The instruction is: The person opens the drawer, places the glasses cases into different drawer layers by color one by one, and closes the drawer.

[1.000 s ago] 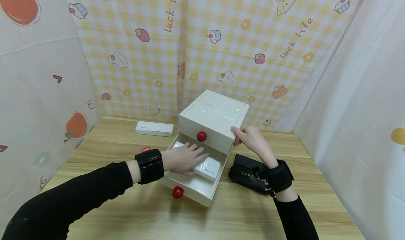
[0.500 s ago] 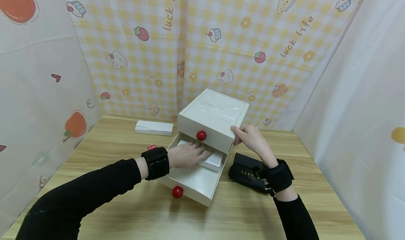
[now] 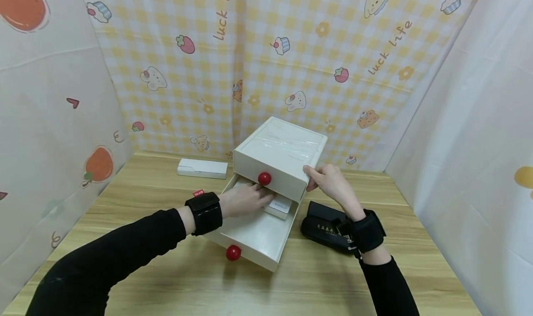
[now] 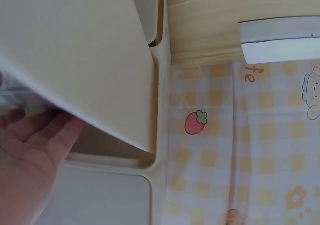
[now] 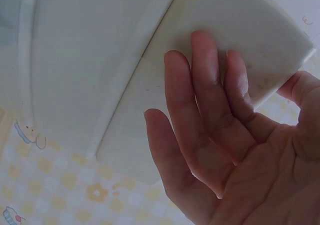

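Observation:
A two-tier white drawer cabinet (image 3: 287, 142) with red knobs stands tilted to the view, its lower drawer (image 3: 254, 232) pulled out. Inside lies a white box with printed lettering (image 3: 278, 207), its rear part hidden beneath the upper drawer. My left hand (image 3: 244, 199) reaches into this drawer with fingers extended over the box. The left wrist view has those fingers (image 4: 62, 137) passing under the upper drawer's edge. My right hand (image 3: 331, 184) holds the cabinet's front right corner, thumb over the top edge and fingers (image 5: 180, 90) along the side wall.
A black case with gold lettering (image 3: 326, 230) lies right of the cabinet, partly behind the right wristband. Back left on the wooden table (image 3: 166, 269) is a slim white box (image 3: 202, 169). A small red tag (image 3: 198, 193) shows behind the left wristband. Printed curtains surround the table.
The left hand has moved deeper into the lower drawer, and the lettered white box has slid back under the upper drawer. My right hand stays on the cabinet corner.

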Motion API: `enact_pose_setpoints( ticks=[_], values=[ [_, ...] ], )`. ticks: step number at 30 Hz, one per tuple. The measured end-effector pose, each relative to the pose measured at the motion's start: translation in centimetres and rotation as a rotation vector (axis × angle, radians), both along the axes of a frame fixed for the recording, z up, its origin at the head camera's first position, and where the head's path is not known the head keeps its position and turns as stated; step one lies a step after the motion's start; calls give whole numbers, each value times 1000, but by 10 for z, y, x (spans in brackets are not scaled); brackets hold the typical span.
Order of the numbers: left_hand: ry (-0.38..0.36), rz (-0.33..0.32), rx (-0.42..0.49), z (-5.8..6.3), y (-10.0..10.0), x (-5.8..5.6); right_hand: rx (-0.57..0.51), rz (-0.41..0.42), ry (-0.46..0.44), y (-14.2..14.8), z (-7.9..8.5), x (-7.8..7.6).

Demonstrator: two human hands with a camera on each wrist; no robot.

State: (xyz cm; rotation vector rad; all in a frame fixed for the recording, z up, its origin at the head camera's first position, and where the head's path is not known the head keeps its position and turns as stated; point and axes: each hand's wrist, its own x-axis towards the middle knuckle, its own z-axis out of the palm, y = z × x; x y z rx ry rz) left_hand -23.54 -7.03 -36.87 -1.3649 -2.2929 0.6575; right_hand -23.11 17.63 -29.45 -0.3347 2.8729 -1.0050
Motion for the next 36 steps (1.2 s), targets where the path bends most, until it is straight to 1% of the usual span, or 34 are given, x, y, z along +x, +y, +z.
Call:
enact_pose_setpoints(
  ticks=[3, 5, 7, 8, 10, 13, 15, 17, 19, 21, 22, 24, 26, 29, 31, 33, 36],
  values=[
    [-120, 3, 69, 5, -5, -2, -12, -3, -7, 0, -1, -1],
    [-184, -7, 111, 8, -13, -4, -19, -3, -14, 0, -2, -1],
    [-196, -53, 170, 10, -23, -9, -20, -5, -15, 0, -2, -1],
    [-188, -80, 209, 10, -29, -12, -21, -6, -16, 0, -2, -1],
    [-146, -147, 296, 10, -42, -19, -17, -11, -13, 1, -2, -1],
    [-48, -258, 433, 4, -62, -32, -18, -12, -8, 1, -1, -1],
    [19, -317, 508, -1, -74, -40, -20, -9, -8, 2, -1, -1],
    [70, -343, 576, -7, -84, -48, -23, -6, -10, 2, -1, -2],
    [101, -325, 632, -13, -92, -55, -25, -8, -11, 2, -1, -2],
    [103, -255, 679, -20, -99, -61, -30, -10, -12, 2, -1, -2],
    [100, -204, 691, -25, -103, -64, -33, -10, -13, 3, -1, -2],
    [76, -80, 694, -33, -108, -70, -38, -11, -15, 3, -2, -2],
    [18, 66, 685, -41, -113, -75, -42, -12, -23, 3, -3, -2],
    [-103, 298, 661, -52, -119, -81, -41, -11, -34, 3, -3, -2],
    [-182, 429, 658, -58, -121, -85, -41, -13, -38, 2, -4, -1],
    [-240, 530, 659, -64, -124, -88, -41, -15, -35, 2, -3, -1],
    [-315, 633, 672, -72, -126, -93, -45, -15, -36, 0, -3, 0]
  ],
)
